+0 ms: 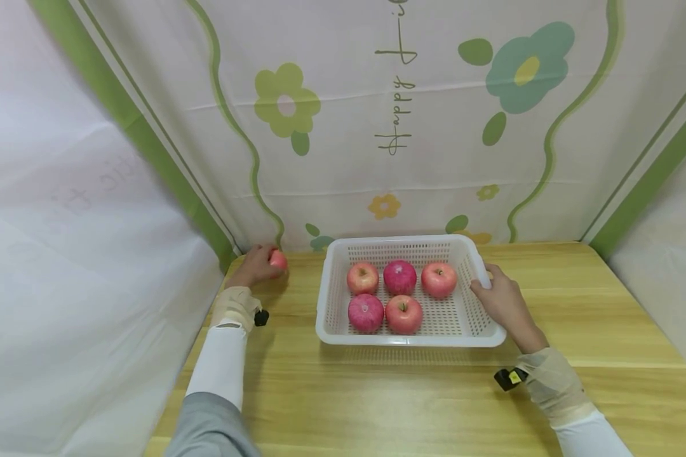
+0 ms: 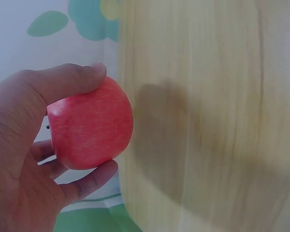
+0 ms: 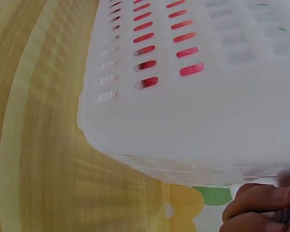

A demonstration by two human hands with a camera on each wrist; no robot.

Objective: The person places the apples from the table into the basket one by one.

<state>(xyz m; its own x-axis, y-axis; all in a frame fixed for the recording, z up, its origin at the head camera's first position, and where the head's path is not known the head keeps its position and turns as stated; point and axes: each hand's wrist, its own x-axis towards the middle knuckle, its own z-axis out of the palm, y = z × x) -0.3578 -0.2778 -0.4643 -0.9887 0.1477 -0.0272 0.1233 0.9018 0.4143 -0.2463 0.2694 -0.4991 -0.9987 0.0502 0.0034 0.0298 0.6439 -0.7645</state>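
Observation:
A red apple [image 2: 94, 128] sits in the grasp of my left hand [image 1: 257, 265], thumb on one side and fingers on the other. In the head view this hand is at the table's far left corner, left of the basket. My right hand [image 1: 504, 303] grips the right rim of a white plastic basket [image 1: 411, 341]. Several apples lie inside it in two rows, among them a darker pinkish-red apple [image 1: 400, 277] and a lighter apple with a stem [image 1: 404, 315]. The right wrist view shows the basket's slotted wall [image 3: 198, 116] close up, with the right fingers [image 3: 253, 205] at its edge.
The wooden table [image 1: 371, 406] carries the basket near its back edge. A white curtain with flower prints [image 1: 343, 158] hangs behind it, and more white cloth [image 1: 80, 254] stands along the left side. Small black cameras are strapped to both wrists.

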